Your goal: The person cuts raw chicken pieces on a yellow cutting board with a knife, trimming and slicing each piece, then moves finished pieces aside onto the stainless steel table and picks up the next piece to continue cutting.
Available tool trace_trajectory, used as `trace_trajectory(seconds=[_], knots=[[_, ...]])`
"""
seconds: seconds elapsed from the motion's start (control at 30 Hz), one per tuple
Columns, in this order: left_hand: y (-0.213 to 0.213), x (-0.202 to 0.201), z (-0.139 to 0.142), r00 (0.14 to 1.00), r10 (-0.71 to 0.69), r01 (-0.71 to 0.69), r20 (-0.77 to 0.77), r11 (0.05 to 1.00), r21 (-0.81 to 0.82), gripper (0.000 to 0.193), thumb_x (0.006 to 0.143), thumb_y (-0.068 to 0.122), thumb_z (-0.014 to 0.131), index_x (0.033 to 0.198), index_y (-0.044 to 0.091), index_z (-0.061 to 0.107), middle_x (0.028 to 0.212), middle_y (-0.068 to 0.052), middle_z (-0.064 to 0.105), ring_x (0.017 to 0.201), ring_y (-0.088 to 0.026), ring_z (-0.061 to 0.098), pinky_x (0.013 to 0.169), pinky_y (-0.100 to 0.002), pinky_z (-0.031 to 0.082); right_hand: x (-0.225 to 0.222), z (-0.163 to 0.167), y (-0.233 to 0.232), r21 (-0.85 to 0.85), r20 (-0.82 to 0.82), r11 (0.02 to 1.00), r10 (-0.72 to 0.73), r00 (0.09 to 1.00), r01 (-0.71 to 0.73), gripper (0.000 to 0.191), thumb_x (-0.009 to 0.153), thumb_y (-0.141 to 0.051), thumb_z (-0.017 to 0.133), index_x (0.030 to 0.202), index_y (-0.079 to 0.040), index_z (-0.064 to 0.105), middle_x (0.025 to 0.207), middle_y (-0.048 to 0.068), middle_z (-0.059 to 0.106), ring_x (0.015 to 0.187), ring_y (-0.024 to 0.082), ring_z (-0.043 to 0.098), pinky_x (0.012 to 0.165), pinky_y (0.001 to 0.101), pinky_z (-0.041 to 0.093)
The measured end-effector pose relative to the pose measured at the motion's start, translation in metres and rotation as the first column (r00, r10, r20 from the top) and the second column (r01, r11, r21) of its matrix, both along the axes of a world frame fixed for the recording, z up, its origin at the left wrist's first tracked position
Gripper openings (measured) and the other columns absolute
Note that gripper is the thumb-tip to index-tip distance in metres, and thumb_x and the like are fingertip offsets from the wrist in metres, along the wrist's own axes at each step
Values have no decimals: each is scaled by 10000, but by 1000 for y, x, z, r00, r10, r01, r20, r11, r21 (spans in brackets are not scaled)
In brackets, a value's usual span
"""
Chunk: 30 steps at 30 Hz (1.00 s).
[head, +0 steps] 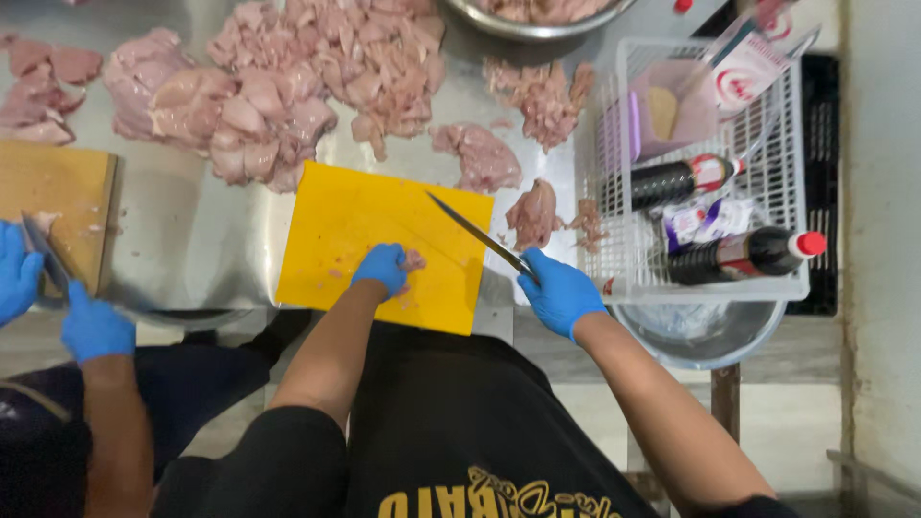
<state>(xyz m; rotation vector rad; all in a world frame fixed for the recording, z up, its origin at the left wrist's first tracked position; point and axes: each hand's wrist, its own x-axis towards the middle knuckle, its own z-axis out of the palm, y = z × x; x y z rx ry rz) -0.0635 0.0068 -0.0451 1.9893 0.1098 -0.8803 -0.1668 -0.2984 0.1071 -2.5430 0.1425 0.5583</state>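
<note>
Our left hand (pixel 384 268), gloved blue, presses closed fingers on a small raw chicken piece (pixel 413 260) lying on the yellow cutting board (pixel 345 230). Our right hand (pixel 559 293) is clenched around a knife (pixel 477 233), blade angled over the board. More chicken (pixel 288 86) is heaped on the steel bench (pixel 192 230). A white basket (pixel 705 288) holds bottles, right. A co-worker's gloved hands (pixel 96 329) work at a wooden board (pixel 58 201), left.

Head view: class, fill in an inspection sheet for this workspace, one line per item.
Surface: steel table, wet sheen.
Job's things: yellow plastic cutting board; small raw chicken piece; long-bladed knife.
Clutter: raw chicken heap; white wire basket holding dark sauce bottles.
Hands: left hand, blue-gloved, on the piece; right hand grips the knife.
Cables: nothing seen.
Surroundings: co-worker's gloved hand beside wooden board.
</note>
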Motion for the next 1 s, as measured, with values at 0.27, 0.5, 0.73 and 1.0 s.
trace_trajectory(seconds=[0.27, 0.5, 0.73, 1.0], knots=[[-3, 33, -13, 1000, -4, 4, -18, 1000, 18, 167, 862, 176, 718, 852, 69, 590, 825, -136, 760, 635, -306, 709, 560, -437, 580, -27, -109, -58, -36, -124, 990, -138, 983, 134, 333, 976, -358, 583, 1143, -70, 561, 1026, 275, 698, 983, 503, 638, 827, 557, 501], [-6, 126, -12, 955, -1, -27, 296, 995, 93, 97, 834, 173, 716, 888, 97, 688, 825, -128, 740, 753, -241, 744, 715, -387, 587, -83, -88, -77, -10, -124, 957, -290, 949, 291, 351, 958, -354, 580, 1202, -101, 562, 989, 246, 716, 950, 476, 669, 799, 545, 510], [-47, 167, 51, 752, -361, 196, 552, 921, 335, 359, 830, 306, 733, 1096, 70, 684, 1089, -213, 695, 1009, -396, 678, 841, -468, 537, -184, 25, -93, -259, -548, 878, -477, 687, 402, 365, 1000, -350, 530, 1314, -166, 500, 940, 248, 710, 833, 494, 740, 781, 553, 563], [-127, 115, 34, 684, -698, 482, 213, 651, 587, 438, 899, 417, 666, 1216, 117, 711, 1278, -187, 682, 1164, -376, 659, 986, -490, 522, -235, 125, -183, -489, -757, 870, -383, 530, -70, 341, 1003, -367, 551, 1293, -195, 599, 1115, 142, 751, 1020, 339, 777, 899, 448, 600]])
